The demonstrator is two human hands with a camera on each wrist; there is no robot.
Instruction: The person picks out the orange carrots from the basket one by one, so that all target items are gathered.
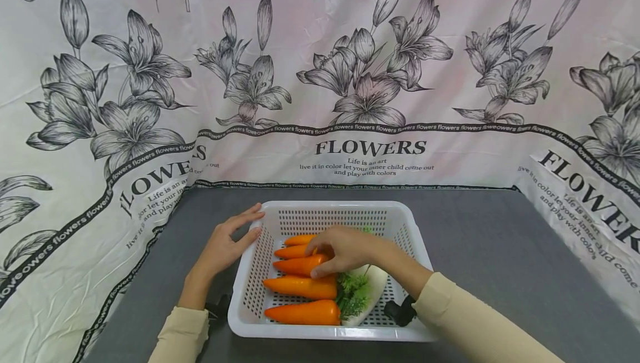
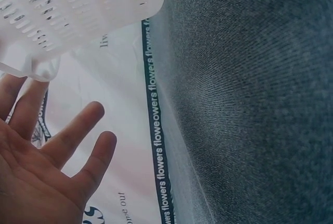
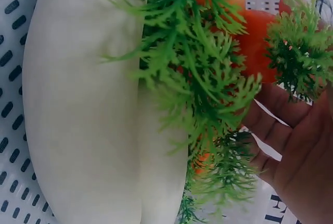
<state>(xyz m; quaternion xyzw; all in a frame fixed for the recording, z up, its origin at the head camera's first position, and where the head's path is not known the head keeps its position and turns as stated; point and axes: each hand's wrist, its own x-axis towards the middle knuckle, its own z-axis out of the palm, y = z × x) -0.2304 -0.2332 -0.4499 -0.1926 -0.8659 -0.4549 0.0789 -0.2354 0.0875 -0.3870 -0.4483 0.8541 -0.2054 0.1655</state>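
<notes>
A white plastic basket [image 1: 330, 204] with slotted walls stands on the grey surface. Inside, several orange carrots lie in a column, tips pointing left, green tops to the right. My right hand [image 1: 347, 249] reaches in from the right and grips the thick end of a middle carrot [image 1: 292, 265], thumb on the near side, fingers over the far side. Feathery carrot greens [image 3: 208, 78] partly hide those fingers in the right wrist view. Beside the greens lie white radishes [image 3: 83, 104]. My left hand [image 1: 225, 246] touches the basket's left rim near the far corner, fingers extended and spread.
Grey cloth [image 1: 480, 252] covers the table around the basket. White flower-printed fabric [image 1: 370, 157] hangs along the back and both sides. A small black object [image 1: 400, 312] shows at my right wrist, over the basket's near right corner.
</notes>
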